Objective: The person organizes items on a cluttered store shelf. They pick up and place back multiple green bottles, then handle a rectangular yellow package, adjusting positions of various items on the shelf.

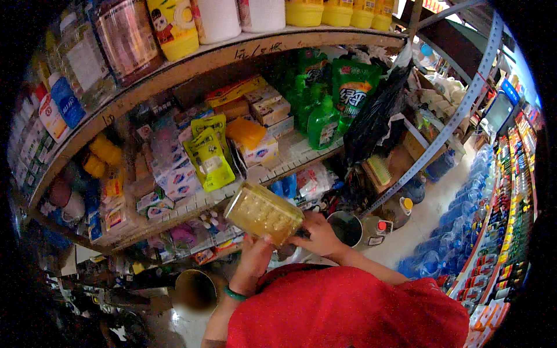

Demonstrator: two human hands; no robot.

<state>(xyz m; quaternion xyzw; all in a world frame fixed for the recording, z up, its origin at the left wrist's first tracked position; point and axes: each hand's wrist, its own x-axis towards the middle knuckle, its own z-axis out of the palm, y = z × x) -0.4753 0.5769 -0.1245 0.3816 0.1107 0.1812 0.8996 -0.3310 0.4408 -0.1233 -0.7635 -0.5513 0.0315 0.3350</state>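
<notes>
Both hands hold a boxy, clear plastic container (264, 212) with yellowish contents, tilted in front of the shelf. My left hand (256, 257) supports its near lower edge; a green bracelet circles that wrist. At the container's right end, my right hand (321, 237) grips with bent fingers, partly hidden. What fills the container is too blurred to tell. Just behind it, yellow-green pouches (209, 158) lean at the front of the middle shelf (300, 158). An orange packet (246, 132) rests on small boxes, with a green pump bottle (323, 124) farther right.
An upright perforated metal post (452, 126) stands right of the shelf, near a hanging black plastic bag (378, 108). Buckets (346, 228) and a red-capped jug (377, 230) occupy the floor. Blue water bottles (457, 217) line the right aisle. Yellow bottles (304, 13) fill the upper shelf.
</notes>
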